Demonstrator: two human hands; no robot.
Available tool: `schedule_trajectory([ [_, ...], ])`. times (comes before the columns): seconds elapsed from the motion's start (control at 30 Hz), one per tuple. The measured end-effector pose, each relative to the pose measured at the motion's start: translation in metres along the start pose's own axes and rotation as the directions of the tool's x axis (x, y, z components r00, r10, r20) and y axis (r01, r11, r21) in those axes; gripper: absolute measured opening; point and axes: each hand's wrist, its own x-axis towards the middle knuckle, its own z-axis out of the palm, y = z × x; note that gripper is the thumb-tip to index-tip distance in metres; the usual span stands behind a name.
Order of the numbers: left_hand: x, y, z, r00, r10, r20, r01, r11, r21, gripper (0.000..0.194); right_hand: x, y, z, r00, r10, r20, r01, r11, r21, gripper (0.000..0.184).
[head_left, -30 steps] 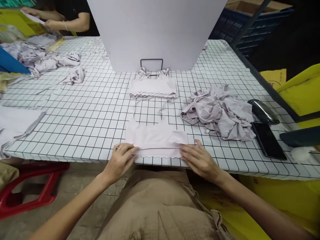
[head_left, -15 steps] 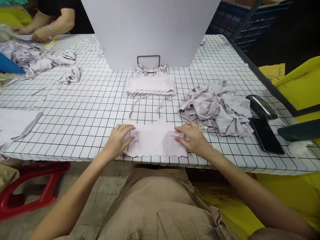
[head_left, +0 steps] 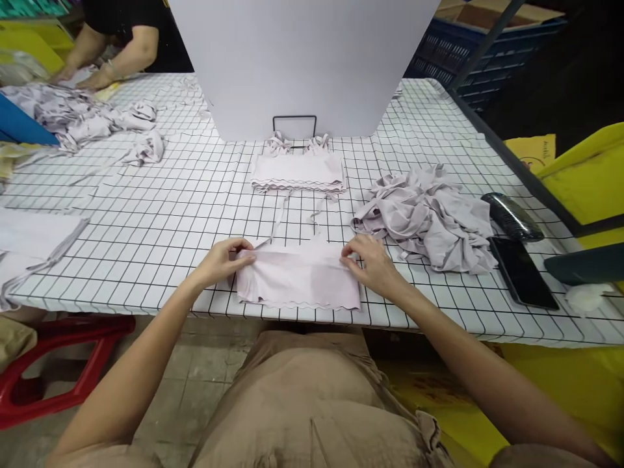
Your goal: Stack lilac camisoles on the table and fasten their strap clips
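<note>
A pale pink garment with thin straps and a wavy hem point(head_left: 297, 283) is stretched between my hands at the table's front edge. My left hand point(head_left: 225, 261) pinches its upper left corner, and my right hand point(head_left: 368, 262) pinches the upper right one. The straps trail away from its top edge over the cloth. Behind it lies a stack of similar folded garments point(head_left: 297, 170), straps bunched at the far end. To the right of my right hand is a crumpled heap of the same fabric point(head_left: 433, 218).
A grid-patterned tablecloth point(head_left: 195, 195) covers the table. A large white panel point(head_left: 302, 65) stands at the back. On the right lie a phone point(head_left: 524, 273), a dark glossy case point(head_left: 513, 216) and a dark green cylinder point(head_left: 585, 263). A co-worker's hands point(head_left: 100, 77) handle fabric at far left.
The garment's upper edge has lifted off the cloth, its fabric now creased and slanting. My left hand has shifted left and its fingers have closed on the corner. The view has tilted slightly.
</note>
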Motion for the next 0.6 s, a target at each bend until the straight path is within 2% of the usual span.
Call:
schedule_trajectory([
  [0.07,-0.008,0.0,0.006,0.984,0.069,-0.165,-0.048,0.99,0.129,0.028,-0.003,-0.013,0.005,0.995,-0.022,-0.099,0.014,0.997,-0.073,0.02],
  [0.1,-0.015,0.0,0.012,0.964,0.132,-0.231,-0.083,0.975,0.208,0.03,-0.008,-0.021,0.009,0.991,-0.069,-0.113,0.057,0.992,-0.109,0.03],
  [0.13,-0.024,-0.001,0.019,0.948,0.202,-0.247,-0.128,0.95,0.284,0.033,-0.016,-0.028,0.014,0.986,-0.143,-0.09,0.13,0.982,-0.137,0.04],
  [0.17,-0.035,-0.002,0.026,0.939,0.265,-0.22,-0.176,0.919,0.352,0.036,-0.026,-0.034,0.019,0.973,-0.228,-0.037,0.22,0.964,-0.152,0.05],
  [0.2,-0.048,-0.005,0.031,0.938,0.312,-0.148,-0.229,0.883,0.41,0.038,-0.037,-0.038,0.023,0.951,-0.307,0.032,0.309,0.939,-0.152,0.06],
  [0.23,-0.06,-0.008,0.034,0.941,0.33,-0.068,-0.265,0.849,0.456,0.041,-0.049,-0.039,0.026,0.927,-0.362,0.098,0.373,0.916,-0.145,0.069],
  [0.27,-0.071,-0.012,0.035,0.946,0.322,-0.041,-0.26,0.827,0.498,0.041,-0.059,-0.037,0.028,0.917,-0.374,0.14,0.392,0.909,-0.139,0.075],
  [0.3,-0.081,-0.017,0.033,0.947,0.301,-0.109,-0.2,0.822,0.533,0.04,-0.068,-0.033,0.027,0.925,-0.347,0.155,0.368,0.92,-0.138,0.077],
  [0.33,-0.088,-0.021,0.03,0.936,0.269,-0.228,-0.107,0.833,0.542,0.036,-0.074,-0.026,0.024,0.947,-0.289,0.141,0.308,0.942,-0.134,0.074],
  [0.4,-0.094,-0.023,0.023,0.866,0.205,-0.456,0.046,0.875,0.481,0.026,-0.076,-0.012,0.016,0.988,-0.144,0.048,0.149,0.984,-0.101,0.059],
  [0.43,-0.093,-0.022,0.022,0.848,0.174,-0.501,0.078,0.893,0.443,0.023,-0.074,-0.006,0.013,0.997,-0.076,-0.012,0.075,0.994,-0.082,0.052],
  [0.5,-0.085,-0.015,0.027,0.872,0.122,-0.475,0.087,0.915,0.395,0.024,-0.064,0.001,0.009,0.993,0.015,-0.118,-0.023,0.997,-0.07,0.039],
  [0.57,-0.077,-0.007,0.037,0.907,0.063,-0.416,0.094,0.934,0.346,0.022,-0.054,0.002,0.011,0.984,0.054,-0.171,-0.071,0.993,-0.09,0.031],
  [0.6,-0.075,-0.004,0.043,0.911,0.024,-0.412,0.113,0.946,0.305,0.02,-0.05,0.002,0.013,0.981,0.06,-0.184,-0.079,0.992,-0.1,0.029],
])
